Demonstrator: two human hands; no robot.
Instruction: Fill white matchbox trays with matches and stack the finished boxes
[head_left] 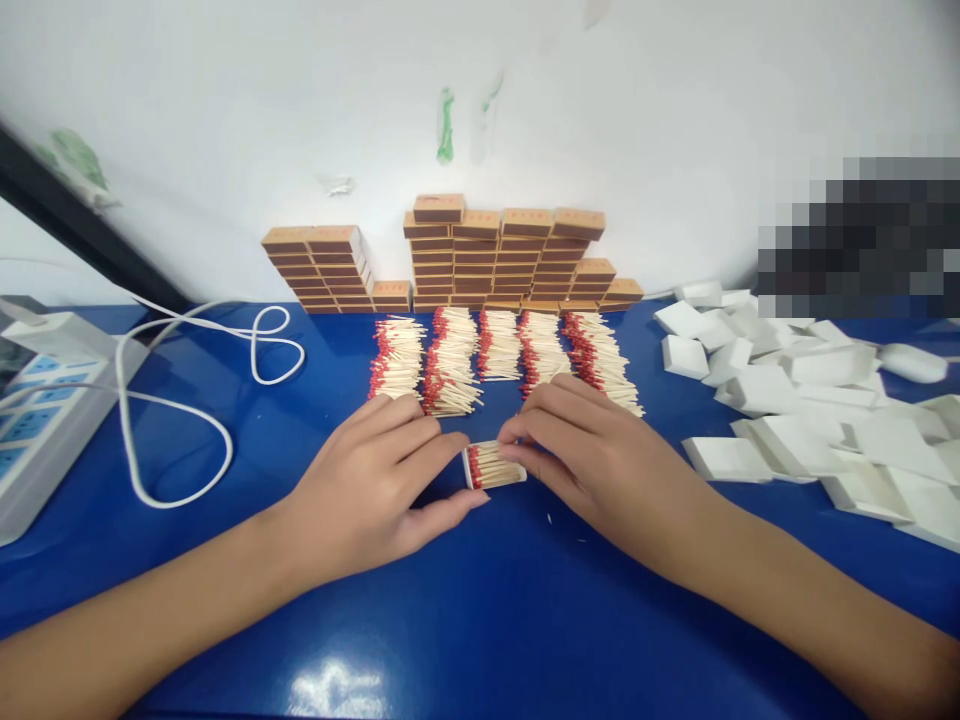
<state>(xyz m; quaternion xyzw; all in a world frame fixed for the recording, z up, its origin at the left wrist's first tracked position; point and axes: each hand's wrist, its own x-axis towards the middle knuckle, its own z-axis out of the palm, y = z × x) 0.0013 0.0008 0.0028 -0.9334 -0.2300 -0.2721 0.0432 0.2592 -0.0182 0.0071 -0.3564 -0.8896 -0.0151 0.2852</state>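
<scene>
A small white matchbox tray (466, 470) lies on the blue table in front of me, filled with red-headed matches (489, 466). The thumb and index finger of my left hand (382, 470) grip its left end. From the right, my right hand (592, 450) pinches at the plain ends of the matches, its thumb and index fingertip close together over the tray. Exactly how many matches those fingers touch is hidden. Just beyond both hands, loose matches lie in several rows, such as the middle row (499, 345), red heads to the left.
Stacked brown matchboxes (474, 258) stand against the white wall. Empty white trays (810, 400) are heaped at the right, near a white cable's plug (912, 363). On the left are a power strip (52, 430) and a looped white cable (225, 440).
</scene>
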